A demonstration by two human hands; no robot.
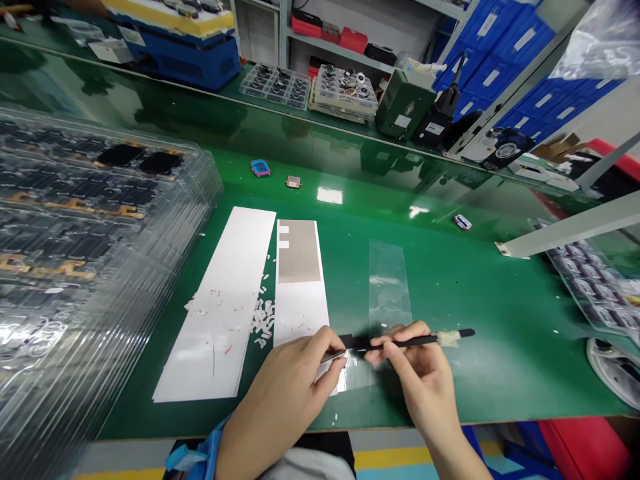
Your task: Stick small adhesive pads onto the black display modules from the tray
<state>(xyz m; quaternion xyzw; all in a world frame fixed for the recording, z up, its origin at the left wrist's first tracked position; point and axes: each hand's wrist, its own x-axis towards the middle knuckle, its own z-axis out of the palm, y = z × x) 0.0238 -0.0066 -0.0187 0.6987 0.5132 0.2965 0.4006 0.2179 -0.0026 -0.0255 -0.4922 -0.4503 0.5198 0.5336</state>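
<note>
My left hand [295, 383] is closed in a pinch near the table's front edge, holding the edge of a small dark flat piece [356, 342] with a shiny end. My right hand [417, 373] is closed on thin black tweezers [425, 340] whose far end is wrapped in pale tape. The tweezers lie level and their tip meets the dark piece between the two hands. Just beyond the hands lie a white sheet [223, 307], a second white strip with a grey patch [299, 267] and a clear film strip [387, 280]. Small white and red scraps [263, 317] litter the sheets.
A tall stack of clear plastic trays [85, 267] with dark parts fills the left. More part trays [587, 280] lie at the right edge. Small parts [261, 168] sit mid-table. Trays, a green box [403, 103] and blue bins [500, 60] line the back.
</note>
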